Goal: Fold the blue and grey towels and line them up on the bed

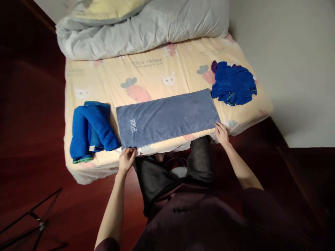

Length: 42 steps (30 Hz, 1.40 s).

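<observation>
A dark blue towel (167, 116) with small white lettering lies folded into a long rectangle across the near edge of the bed (157, 75). My left hand (126, 158) pinches its near left corner, fingers closed on the cloth. My right hand (222, 133) rests at its near right corner, fingers curled against the towel's edge.
A stack of folded bright blue towels (90, 130) sits left of the dark towel. A crumpled heap of blue cloths (233, 83) lies at the bed's right side. A grey duvet (141, 26) is bunched at the far end. Dark wooden floor surrounds the bed; a tripod leg (34, 216) stands lower left.
</observation>
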Motion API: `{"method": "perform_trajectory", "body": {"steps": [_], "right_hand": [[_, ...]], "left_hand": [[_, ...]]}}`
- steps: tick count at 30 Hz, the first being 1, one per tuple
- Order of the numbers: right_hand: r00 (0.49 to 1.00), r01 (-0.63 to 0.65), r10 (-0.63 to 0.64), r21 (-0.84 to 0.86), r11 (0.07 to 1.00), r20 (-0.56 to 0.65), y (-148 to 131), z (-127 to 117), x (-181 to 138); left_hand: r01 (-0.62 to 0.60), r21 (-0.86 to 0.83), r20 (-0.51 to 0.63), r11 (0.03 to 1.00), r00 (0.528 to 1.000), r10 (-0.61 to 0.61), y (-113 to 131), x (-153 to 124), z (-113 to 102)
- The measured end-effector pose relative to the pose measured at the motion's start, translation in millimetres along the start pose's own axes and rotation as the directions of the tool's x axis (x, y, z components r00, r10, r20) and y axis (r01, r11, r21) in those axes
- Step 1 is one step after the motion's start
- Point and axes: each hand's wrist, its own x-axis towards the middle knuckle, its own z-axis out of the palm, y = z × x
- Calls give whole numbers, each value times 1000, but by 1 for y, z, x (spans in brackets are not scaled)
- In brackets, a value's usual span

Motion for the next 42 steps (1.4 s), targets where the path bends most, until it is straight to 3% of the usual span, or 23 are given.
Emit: {"method": "perform_trajectory", "body": {"steps": [5, 9, 15, 20, 27, 31, 34, 38, 42], "right_hand": [[997, -1, 9, -112, 994, 78, 1, 8, -23], [998, -6, 18, -163, 987, 68, -6, 11, -23], [983, 172, -169, -51, 984, 67, -46, 17, -22], [945, 284, -293, 79, 956, 144, -77, 32, -21], [927, 339, -340, 31, 940, 160, -90, 31, -11], [912, 367, -364, 17, 930, 191, -114, 34, 25], [860, 443, -451, 92, 892, 239, -145, 52, 72], [771, 526, -551, 168, 834, 319, -189, 95, 141], [751, 472, -488, 155, 868, 445, -219, 142, 195]], "left_hand": [[11, 33, 34, 999, 999, -12, 9, 8, -3], [-173, 183, 36, 968, 985, 169, 29, 11, 3], [-404, 214, 192, 890, 910, 367, 70, 19, 39], [-461, 130, 267, 878, 869, 417, 102, 35, 65], [-544, 149, 351, 826, 810, 470, 148, 51, 88], [-598, 104, 382, 795, 762, 523, 178, 59, 112], [-570, 82, 383, 818, 776, 502, 196, 63, 129], [-552, 128, 362, 824, 800, 479, 206, 62, 140], [-551, 115, 423, 827, 780, 461, 206, 53, 136]]}}
